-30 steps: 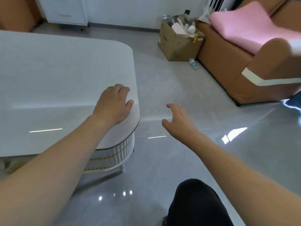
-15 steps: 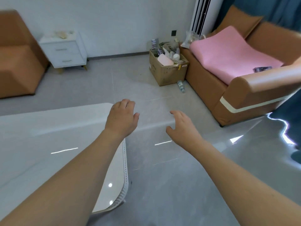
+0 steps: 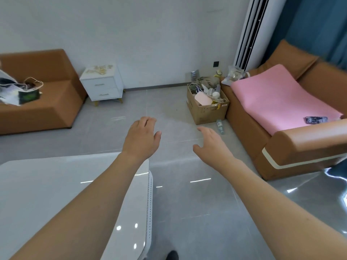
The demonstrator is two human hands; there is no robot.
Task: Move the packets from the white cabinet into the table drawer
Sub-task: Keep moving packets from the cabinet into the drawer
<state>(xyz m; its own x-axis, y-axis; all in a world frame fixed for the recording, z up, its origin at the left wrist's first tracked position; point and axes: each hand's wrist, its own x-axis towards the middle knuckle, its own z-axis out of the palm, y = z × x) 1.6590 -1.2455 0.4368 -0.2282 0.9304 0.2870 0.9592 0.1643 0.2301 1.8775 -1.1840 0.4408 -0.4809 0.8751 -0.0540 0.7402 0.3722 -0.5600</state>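
Note:
A small white cabinet (image 3: 102, 85) with two drawers stands against the far wall, and several pale packets (image 3: 100, 69) lie on its top. The glossy white table (image 3: 47, 194) fills the lower left; its drawer is hidden from here. My left hand (image 3: 141, 137) hovers past the table's far corner, fingers relaxed, holding nothing. My right hand (image 3: 210, 145) is stretched out over the floor, fingers spread, also empty.
A brown sofa section (image 3: 47, 102) with a bag (image 3: 16, 89) sits left of the cabinet. A cardboard box (image 3: 206, 107) of clutter and a bottle (image 3: 220, 126) lie on the floor by a brown armchair (image 3: 293, 147) with a pink cushion (image 3: 281, 96). Grey tile floor (image 3: 169, 113) stretches toward the cabinet.
The view has risen from the tabletop toward the far wall, bringing the white cabinet and left sofa fully into sight. My left hand has left the table; both hands stay empty.

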